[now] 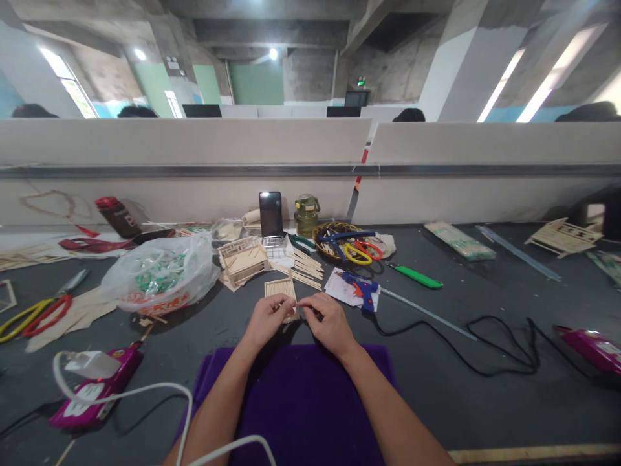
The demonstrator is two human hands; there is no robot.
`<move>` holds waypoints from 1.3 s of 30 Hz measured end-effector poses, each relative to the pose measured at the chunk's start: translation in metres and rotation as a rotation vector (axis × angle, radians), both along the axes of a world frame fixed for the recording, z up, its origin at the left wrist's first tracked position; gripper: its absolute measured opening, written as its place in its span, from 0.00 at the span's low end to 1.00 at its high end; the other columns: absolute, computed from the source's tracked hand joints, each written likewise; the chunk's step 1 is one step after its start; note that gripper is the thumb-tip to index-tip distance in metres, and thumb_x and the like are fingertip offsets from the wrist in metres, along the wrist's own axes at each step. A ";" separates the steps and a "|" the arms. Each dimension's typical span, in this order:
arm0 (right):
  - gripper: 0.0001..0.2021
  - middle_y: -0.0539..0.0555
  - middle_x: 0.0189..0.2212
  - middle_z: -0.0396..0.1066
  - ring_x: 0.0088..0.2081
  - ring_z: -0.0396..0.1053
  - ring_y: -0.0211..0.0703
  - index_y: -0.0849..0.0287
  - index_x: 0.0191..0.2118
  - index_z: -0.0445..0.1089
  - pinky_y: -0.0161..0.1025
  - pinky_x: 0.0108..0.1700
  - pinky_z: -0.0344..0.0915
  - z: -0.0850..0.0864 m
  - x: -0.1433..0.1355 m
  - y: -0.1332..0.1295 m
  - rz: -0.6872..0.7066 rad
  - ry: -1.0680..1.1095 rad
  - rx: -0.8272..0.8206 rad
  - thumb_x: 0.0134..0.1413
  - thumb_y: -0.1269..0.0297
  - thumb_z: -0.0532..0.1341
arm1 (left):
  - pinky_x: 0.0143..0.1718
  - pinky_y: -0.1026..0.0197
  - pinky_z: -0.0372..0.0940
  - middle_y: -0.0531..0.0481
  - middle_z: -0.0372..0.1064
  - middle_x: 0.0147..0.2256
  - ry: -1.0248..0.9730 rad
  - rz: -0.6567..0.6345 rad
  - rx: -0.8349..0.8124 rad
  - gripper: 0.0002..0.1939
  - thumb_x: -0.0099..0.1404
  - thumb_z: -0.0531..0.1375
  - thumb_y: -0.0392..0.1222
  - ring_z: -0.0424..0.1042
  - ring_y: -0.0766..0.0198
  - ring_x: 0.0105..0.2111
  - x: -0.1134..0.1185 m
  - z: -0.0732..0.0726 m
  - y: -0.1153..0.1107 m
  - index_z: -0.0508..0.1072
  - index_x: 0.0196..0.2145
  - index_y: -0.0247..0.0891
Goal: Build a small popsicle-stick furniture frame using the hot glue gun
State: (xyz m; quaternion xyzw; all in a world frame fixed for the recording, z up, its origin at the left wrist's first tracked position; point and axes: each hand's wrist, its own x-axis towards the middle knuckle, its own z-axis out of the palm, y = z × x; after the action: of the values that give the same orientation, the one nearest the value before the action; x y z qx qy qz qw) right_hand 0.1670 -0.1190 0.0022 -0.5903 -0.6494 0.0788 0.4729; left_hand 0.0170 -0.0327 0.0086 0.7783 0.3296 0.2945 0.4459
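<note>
While the dark purple flat mat (310,414) fills the bottom centre of the frame, here come the two bare hands just above it, left hand (266,318) and right hand (330,325) almost meeting mid-frame! Fingers curled in, thumbs close to the forefingers; whether they're closed on anything small, I can't tell. And here's the key spot: the pale wooden panel of thin sticks (278,288) lies on the black desk (417,408), beyond and left of the right fingertips, its near end partly hidden by the left fingers. The left hand is clearly nearer, overlapping it; the long axis seems to run up the frame. Just to the right, the blue-and-orange glue gun (361,290); farther up, loose pale wooden sticks (305,268) and, upper left of the panel, a small pale wooden house model (243,262).
</note>
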 end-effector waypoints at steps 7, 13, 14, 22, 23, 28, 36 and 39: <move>0.10 0.51 0.29 0.71 0.35 0.66 0.41 0.54 0.37 0.72 0.37 0.39 0.61 0.000 -0.001 -0.001 -0.002 -0.003 -0.002 0.56 0.72 0.55 | 0.31 0.66 0.59 0.50 0.72 0.25 -0.024 0.015 -0.006 0.23 0.64 0.52 0.54 0.67 0.64 0.27 0.000 -0.001 0.000 0.74 0.23 0.34; 0.10 0.51 0.29 0.71 0.35 0.66 0.41 0.55 0.37 0.72 0.37 0.38 0.61 0.000 0.000 0.000 0.007 -0.013 -0.009 0.56 0.72 0.55 | 0.33 0.65 0.60 0.49 0.73 0.25 -0.031 0.011 0.004 0.24 0.65 0.51 0.54 0.69 0.63 0.28 -0.001 -0.004 0.002 0.74 0.24 0.34; 0.10 0.51 0.29 0.70 0.35 0.66 0.41 0.55 0.37 0.72 0.37 0.38 0.61 0.000 0.000 0.000 0.007 -0.015 -0.008 0.56 0.72 0.55 | 0.33 0.65 0.60 0.49 0.73 0.26 -0.032 0.009 0.006 0.24 0.65 0.51 0.54 0.69 0.63 0.28 -0.001 -0.004 0.002 0.74 0.24 0.34; 0.10 0.51 0.28 0.70 0.35 0.66 0.41 0.55 0.37 0.72 0.37 0.38 0.61 0.000 0.000 -0.001 0.001 -0.016 -0.003 0.57 0.72 0.55 | 0.32 0.65 0.60 0.50 0.72 0.25 -0.040 0.004 -0.007 0.24 0.65 0.51 0.55 0.68 0.63 0.28 0.000 -0.004 0.000 0.74 0.24 0.34; 0.10 0.51 0.28 0.70 0.35 0.66 0.41 0.55 0.37 0.72 0.37 0.38 0.61 0.000 0.000 -0.001 0.001 -0.015 -0.003 0.56 0.72 0.55 | 0.31 0.66 0.60 0.50 0.72 0.25 -0.039 0.000 -0.007 0.24 0.64 0.51 0.54 0.67 0.64 0.27 0.000 -0.004 0.000 0.74 0.24 0.34; 0.10 0.51 0.27 0.69 0.34 0.66 0.41 0.54 0.37 0.72 0.37 0.37 0.61 0.001 0.000 -0.002 0.000 -0.019 -0.002 0.57 0.71 0.55 | 0.28 0.67 0.58 0.52 0.69 0.22 -0.023 0.001 -0.014 0.19 0.61 0.55 0.52 0.65 0.66 0.25 0.000 -0.003 0.000 0.74 0.24 0.34; 0.10 0.51 0.28 0.70 0.35 0.66 0.41 0.54 0.38 0.73 0.37 0.38 0.61 0.000 -0.001 -0.001 0.005 -0.012 -0.004 0.57 0.71 0.55 | 0.28 0.67 0.58 0.52 0.69 0.22 -0.022 0.000 -0.026 0.18 0.61 0.56 0.51 0.64 0.66 0.24 0.000 -0.004 0.001 0.74 0.25 0.34; 0.10 0.51 0.28 0.70 0.35 0.66 0.41 0.54 0.37 0.73 0.37 0.38 0.62 0.000 0.000 -0.001 0.003 -0.012 -0.004 0.57 0.71 0.55 | 0.28 0.67 0.58 0.52 0.69 0.22 -0.014 0.003 -0.027 0.18 0.60 0.56 0.52 0.64 0.66 0.24 0.001 -0.003 0.000 0.75 0.26 0.34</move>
State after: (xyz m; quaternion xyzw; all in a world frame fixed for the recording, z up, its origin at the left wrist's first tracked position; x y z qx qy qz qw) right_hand 0.1665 -0.1198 0.0019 -0.5907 -0.6529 0.0773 0.4677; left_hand 0.0176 -0.0322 0.0057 0.7696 0.3316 0.2963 0.4583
